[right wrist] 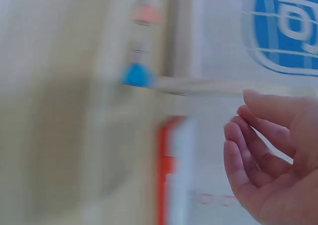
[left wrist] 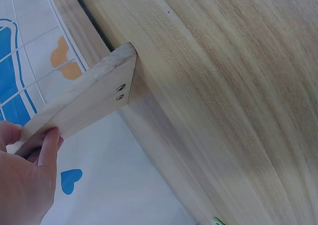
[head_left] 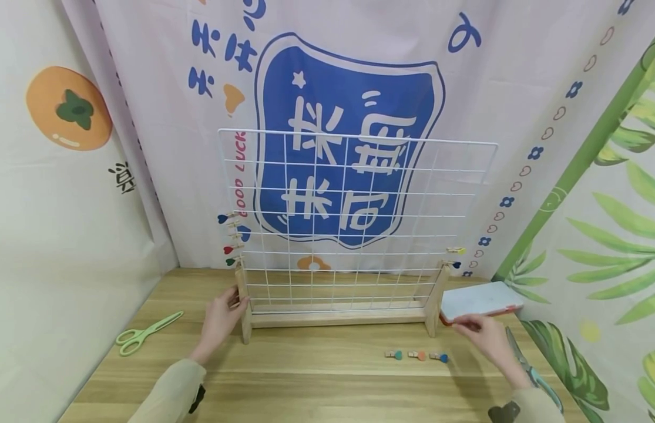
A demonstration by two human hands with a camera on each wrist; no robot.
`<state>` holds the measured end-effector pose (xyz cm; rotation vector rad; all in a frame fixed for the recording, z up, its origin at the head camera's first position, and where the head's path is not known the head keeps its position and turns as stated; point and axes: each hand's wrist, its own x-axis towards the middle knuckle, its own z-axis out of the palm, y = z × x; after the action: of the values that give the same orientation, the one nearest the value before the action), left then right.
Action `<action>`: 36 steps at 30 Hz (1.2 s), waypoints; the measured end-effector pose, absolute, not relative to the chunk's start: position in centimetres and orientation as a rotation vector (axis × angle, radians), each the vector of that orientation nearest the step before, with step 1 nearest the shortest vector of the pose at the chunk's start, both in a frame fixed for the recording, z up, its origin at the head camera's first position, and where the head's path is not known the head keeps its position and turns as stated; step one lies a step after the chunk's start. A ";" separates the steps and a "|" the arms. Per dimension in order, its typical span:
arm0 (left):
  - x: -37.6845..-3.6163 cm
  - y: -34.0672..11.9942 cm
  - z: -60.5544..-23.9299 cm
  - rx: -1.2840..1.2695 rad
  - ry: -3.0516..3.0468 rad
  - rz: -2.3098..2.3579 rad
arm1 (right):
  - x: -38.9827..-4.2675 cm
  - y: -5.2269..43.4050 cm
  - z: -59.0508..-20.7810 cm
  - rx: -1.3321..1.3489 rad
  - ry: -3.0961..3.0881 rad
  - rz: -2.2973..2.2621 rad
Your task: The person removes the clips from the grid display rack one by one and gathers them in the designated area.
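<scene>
A white wire grid (head_left: 348,194) stands upright in a wooden stand (head_left: 338,318). My left hand (head_left: 223,315) grips the stand's left upright, thumb and fingers on either side of it, as the left wrist view also shows. My right hand (right wrist: 271,160) hangs loosely curled with nothing in it, in front of the stand's right side and close to a white case (head_left: 480,301). Three small clothespins with heart heads lie in a row on the table: teal (head_left: 393,355), orange (head_left: 417,355) and blue (head_left: 439,357). Other clothespins clip to the grid's edges, including a red one (head_left: 229,250) and a yellow one (head_left: 456,251).
Green scissors (head_left: 147,333) lie at the left of the wooden table (head_left: 306,382). Another pair of scissors (head_left: 538,379), with light blue handles, lies partly behind the right forearm. A printed curtain (head_left: 168,147) hangs behind the grid.
</scene>
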<state>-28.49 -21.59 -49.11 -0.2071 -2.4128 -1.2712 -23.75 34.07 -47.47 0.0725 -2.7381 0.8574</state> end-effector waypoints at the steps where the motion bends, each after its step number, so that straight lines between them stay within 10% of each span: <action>1: -28.5 -21.6 -49.1 -0.208 -2.410 -1.272 | -24.0 34.2 -46.4 0.074 -2.718 0.839; 13: -28.4 -21.6 -49.1 -0.204 -2.403 -1.256 | -26.9 34.5 -38.1 0.032 -2.498 0.934; 36: -28.4 -21.5 -49.0 -0.179 -2.428 -1.267 | -28.5 34.1 -37.2 0.054 -2.497 1.008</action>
<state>-28.43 -21.50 -49.01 -0.1791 -2.4277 -1.2675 -28.54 34.09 -37.20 0.0536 -2.4974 1.0077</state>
